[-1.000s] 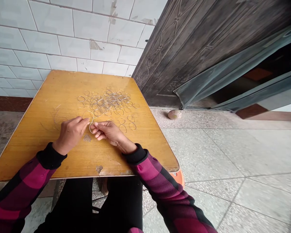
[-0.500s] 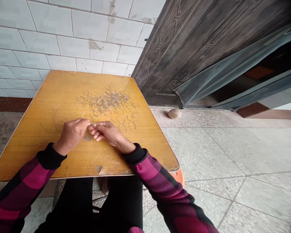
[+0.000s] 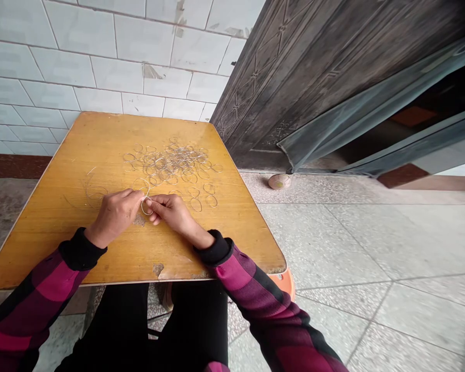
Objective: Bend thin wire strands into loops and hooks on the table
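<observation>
My left hand (image 3: 118, 211) pinches a thin wire (image 3: 145, 212) bent into a figure-eight of two loops. From the other side my right hand (image 3: 171, 211) grips the same wire near its crossing, fingers curled. One loop stands up beyond the fingertips and a smaller one hangs toward me. Just past my hands lies a tangled heap of similar wire loops (image 3: 178, 159). A few separate figure-eight wires (image 3: 210, 195) rest to the right of the heap. Several loose, longer wires (image 3: 87, 188) curve on the tabletop left of my left hand.
The yellow wooden table (image 3: 225, 248) has worn patches near its front edge. A white tiled wall (image 3: 101, 72) rises behind it. At the right stand a dark carved door (image 3: 271, 103) and a ball (image 3: 279, 181) on the floor. Part of an orange stool (image 3: 287, 283) shows below the table.
My right hand has turned slightly and its fingers have closed in at the wire's crossing. The upper loop has shifted a little to the right. My left hand stays in place.
</observation>
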The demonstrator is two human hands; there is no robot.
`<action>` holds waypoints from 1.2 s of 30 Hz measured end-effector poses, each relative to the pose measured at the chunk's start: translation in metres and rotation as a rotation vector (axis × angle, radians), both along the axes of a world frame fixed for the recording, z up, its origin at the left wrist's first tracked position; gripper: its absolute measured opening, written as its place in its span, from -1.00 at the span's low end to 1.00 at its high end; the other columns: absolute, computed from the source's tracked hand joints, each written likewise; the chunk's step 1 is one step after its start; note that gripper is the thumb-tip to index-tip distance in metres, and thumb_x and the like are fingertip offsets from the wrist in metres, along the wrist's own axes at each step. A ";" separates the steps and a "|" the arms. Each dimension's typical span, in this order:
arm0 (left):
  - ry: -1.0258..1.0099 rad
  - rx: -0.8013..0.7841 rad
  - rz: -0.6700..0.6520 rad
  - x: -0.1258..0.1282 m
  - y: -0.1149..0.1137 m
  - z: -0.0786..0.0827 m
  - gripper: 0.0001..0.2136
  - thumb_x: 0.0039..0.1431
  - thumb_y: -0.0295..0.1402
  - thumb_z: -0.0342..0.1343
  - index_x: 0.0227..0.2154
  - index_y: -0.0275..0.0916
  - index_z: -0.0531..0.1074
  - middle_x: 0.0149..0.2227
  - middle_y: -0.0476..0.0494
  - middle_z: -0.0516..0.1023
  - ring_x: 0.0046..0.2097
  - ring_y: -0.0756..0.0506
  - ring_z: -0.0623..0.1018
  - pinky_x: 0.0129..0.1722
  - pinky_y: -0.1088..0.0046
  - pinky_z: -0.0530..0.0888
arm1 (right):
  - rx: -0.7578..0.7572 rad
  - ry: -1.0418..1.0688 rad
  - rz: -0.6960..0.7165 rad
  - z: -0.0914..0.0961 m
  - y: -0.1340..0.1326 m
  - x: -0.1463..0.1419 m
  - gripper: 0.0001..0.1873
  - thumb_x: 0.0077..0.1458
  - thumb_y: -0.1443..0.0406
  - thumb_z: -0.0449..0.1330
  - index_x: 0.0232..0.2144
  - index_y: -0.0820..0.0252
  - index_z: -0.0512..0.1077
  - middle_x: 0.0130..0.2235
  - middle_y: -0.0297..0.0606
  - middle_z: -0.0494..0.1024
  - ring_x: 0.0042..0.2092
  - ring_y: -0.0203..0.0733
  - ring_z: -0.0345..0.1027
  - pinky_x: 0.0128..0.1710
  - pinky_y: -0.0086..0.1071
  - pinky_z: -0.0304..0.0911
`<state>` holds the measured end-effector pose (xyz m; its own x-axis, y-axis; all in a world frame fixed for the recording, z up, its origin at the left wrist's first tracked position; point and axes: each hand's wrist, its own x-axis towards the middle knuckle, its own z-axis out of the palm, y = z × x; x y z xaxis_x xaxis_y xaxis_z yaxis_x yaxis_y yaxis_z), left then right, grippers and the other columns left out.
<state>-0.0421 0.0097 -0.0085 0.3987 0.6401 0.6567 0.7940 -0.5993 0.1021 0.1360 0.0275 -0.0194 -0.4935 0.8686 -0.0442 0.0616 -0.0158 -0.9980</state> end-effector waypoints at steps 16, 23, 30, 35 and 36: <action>-0.077 0.022 -0.019 0.001 0.003 -0.004 -0.82 0.27 -0.46 -0.02 -0.34 -0.28 0.50 -0.44 -0.13 0.60 -0.41 -0.05 0.57 -0.42 0.47 0.44 | -0.035 0.033 -0.030 0.001 0.001 0.000 -0.55 0.02 -0.05 0.24 -0.52 0.24 0.40 -0.59 -0.40 0.41 -0.56 -0.41 0.33 -0.54 -0.52 0.34; -0.122 0.007 -0.017 0.002 0.003 -0.007 -0.83 0.27 -0.43 0.01 -0.21 -0.26 0.50 -0.32 -0.15 0.66 -0.34 -0.07 0.62 -0.36 0.47 0.50 | -0.047 0.052 -0.036 0.000 0.001 0.000 -0.57 0.03 -0.03 0.25 -0.51 0.24 0.40 -0.59 -0.41 0.40 -0.54 -0.41 0.34 -0.53 -0.51 0.35; -0.168 0.048 -0.026 0.003 0.001 -0.006 -0.82 0.26 -0.44 0.03 -0.14 -0.25 0.48 -0.25 -0.15 0.67 -0.31 -0.06 0.64 -0.31 0.48 0.53 | -0.037 0.051 -0.055 0.003 0.002 0.002 -0.60 0.04 0.00 0.24 -0.49 0.24 0.42 -0.58 -0.41 0.41 -0.54 -0.40 0.35 -0.52 -0.50 0.36; -0.211 0.098 -0.041 0.004 -0.002 0.001 -0.83 0.23 -0.46 0.06 -0.17 -0.27 0.49 -0.29 -0.15 0.67 -0.36 -0.03 0.63 -0.35 0.52 0.51 | -0.036 0.055 -0.052 0.006 0.001 0.004 -0.59 0.05 0.00 0.24 -0.50 0.25 0.42 -0.58 -0.40 0.42 -0.54 -0.42 0.35 -0.52 -0.52 0.34; -0.228 0.095 -0.034 0.003 -0.002 0.002 -0.84 0.22 -0.46 0.06 -0.17 -0.27 0.49 -0.30 -0.14 0.67 -0.37 -0.03 0.63 -0.36 0.53 0.50 | -0.042 0.057 -0.053 0.006 0.001 0.004 -0.59 0.05 0.00 0.24 -0.50 0.25 0.42 -0.58 -0.40 0.42 -0.55 -0.42 0.35 -0.52 -0.53 0.34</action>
